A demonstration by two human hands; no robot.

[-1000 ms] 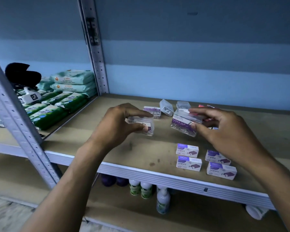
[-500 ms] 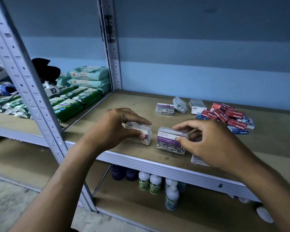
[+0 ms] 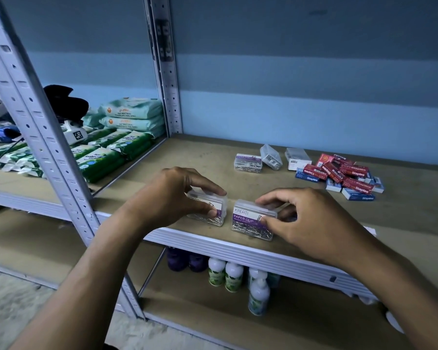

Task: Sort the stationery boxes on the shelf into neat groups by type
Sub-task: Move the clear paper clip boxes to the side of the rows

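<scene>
Head view shows two clear paper clip boxes standing side by side at the front edge of the wooden shelf (image 3: 187,157), just apart from each other. The left hand (image 3: 172,198) grips the left paper clip box (image 3: 214,210), fingers curled over its lid and thumb pressed on its front face near the purple label. The right hand (image 3: 311,223) grips the right paper clip box (image 3: 250,219), which reads "KREATI PAPER CLIP", fingers hooked over the top back edge and thumb on the lower front corner. At about one o'clock from these two, farther back on the shelf, three more clear boxes sit close together: a flat clip box with a purple label (image 3: 247,162), a tilted clip box (image 3: 271,157) beside it, and a box with a white barcode label (image 3: 296,159). Just to their right, at two o'clock from the hands, lies a loose heap of staple boxes (image 3: 344,176), red ones jumbled on top of blue ones, some touching and overlapping. At ten o'clock, past the grey metal upright (image 3: 166,66), the neighbouring shelf holds green wipe packs (image 3: 104,157) with pale teal wipe packs (image 3: 133,114) stacked behind them, and a black object (image 3: 66,102) further left. Below, at six o'clock, small bottles (image 3: 225,275) stand on the lower shelf.
</scene>
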